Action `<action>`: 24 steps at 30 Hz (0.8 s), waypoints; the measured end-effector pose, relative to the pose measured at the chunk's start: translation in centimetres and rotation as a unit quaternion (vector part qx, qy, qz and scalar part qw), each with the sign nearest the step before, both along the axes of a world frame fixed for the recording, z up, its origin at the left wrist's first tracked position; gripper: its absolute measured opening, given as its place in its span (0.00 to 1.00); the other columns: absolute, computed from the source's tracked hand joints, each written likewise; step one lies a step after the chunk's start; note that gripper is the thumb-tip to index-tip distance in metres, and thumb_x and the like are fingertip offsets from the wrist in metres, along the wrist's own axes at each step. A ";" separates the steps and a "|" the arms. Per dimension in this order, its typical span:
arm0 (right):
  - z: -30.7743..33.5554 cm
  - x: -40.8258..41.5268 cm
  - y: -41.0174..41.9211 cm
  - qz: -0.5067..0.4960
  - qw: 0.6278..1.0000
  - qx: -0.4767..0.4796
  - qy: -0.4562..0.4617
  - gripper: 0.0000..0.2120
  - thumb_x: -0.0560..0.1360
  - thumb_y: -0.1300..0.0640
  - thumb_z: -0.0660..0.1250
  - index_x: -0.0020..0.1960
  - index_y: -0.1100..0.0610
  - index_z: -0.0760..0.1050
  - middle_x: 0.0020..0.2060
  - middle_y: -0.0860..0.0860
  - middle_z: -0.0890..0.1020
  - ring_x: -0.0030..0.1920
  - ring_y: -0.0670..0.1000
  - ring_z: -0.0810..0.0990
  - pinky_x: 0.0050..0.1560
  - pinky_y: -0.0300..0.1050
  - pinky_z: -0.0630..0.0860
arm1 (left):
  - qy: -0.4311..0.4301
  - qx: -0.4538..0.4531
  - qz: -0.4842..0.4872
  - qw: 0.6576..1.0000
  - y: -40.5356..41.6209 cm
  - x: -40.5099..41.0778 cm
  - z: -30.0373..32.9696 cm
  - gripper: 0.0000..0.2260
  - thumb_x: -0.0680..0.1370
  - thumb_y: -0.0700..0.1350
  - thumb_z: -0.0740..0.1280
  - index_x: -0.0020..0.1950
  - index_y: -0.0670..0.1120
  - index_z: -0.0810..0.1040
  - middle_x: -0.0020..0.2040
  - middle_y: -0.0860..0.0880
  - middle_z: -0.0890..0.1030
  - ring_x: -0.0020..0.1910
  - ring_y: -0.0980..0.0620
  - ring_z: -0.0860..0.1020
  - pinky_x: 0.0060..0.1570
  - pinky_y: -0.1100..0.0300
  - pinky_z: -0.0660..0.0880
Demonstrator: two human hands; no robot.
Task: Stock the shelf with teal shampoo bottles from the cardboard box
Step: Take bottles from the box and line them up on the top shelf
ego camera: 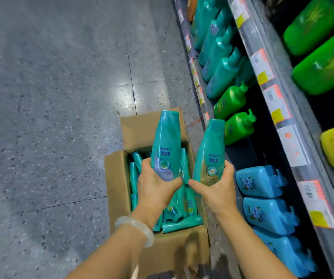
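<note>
An open cardboard box stands on the floor beside the shelving, with several teal shampoo bottles lying inside. My left hand grips the base of one teal bottle, holding it cap-up above the box. My right hand grips a second teal bottle, also cap-up, close to the shelf edge. The two bottles are side by side and apart. The shelf to the right has a dark gap beside the right bottle.
Teal pump bottles and green pump bottles line the lower shelf, blue bottles nearer me. The upper shelf rail with price tags carries green and yellow jugs. Grey speckled floor spreads left of the box.
</note>
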State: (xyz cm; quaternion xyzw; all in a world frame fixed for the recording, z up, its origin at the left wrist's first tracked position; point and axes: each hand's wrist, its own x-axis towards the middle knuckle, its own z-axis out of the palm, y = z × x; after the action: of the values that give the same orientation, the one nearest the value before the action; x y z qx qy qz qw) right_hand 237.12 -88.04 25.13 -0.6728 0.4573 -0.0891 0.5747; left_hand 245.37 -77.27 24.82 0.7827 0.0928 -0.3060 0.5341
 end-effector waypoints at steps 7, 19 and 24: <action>16.0 1.0 -1.4 -0.055 0.991 -0.093 -0.074 0.35 0.60 0.64 0.79 0.58 0.52 0.62 0.48 0.49 0.76 0.50 0.52 0.78 0.51 0.47 0.76 | -0.163 -0.084 -0.068 0.981 -1.6 2.7 16.6 0.23 0.58 0.41 0.74 0.49 0.49 0.70 0.45 0.48 0.79 0.43 0.53 0.80 0.43 0.54 0.79; 42.9 -2.2 0.3 -0.099 0.937 -0.170 -0.288 0.35 0.60 0.66 0.77 0.59 0.48 0.63 0.48 0.46 0.78 0.46 0.47 0.80 0.47 0.40 0.78 | -0.328 -0.233 -0.119 0.908 -2.1 1.1 43.8 0.26 0.64 0.36 0.76 0.55 0.45 0.65 0.46 0.53 0.77 0.43 0.58 0.78 0.40 0.66 0.78; 50.8 -6.7 2.1 -0.141 0.909 -0.225 -0.321 0.33 0.64 0.68 0.75 0.58 0.49 0.62 0.45 0.44 0.75 0.37 0.33 0.77 0.36 0.27 0.73 | -0.382 -0.278 -0.140 0.870 -1.8 -2.6 52.1 0.25 0.66 0.36 0.75 0.53 0.47 0.64 0.42 0.60 0.72 0.39 0.64 0.74 0.31 0.78 0.70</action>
State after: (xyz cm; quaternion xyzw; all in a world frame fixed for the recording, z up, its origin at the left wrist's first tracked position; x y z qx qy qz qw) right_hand 230.44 -85.97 75.93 -0.6478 0.3066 -0.4805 0.5055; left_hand 242.75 -79.06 76.93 0.6622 -0.3178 -0.0675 0.6753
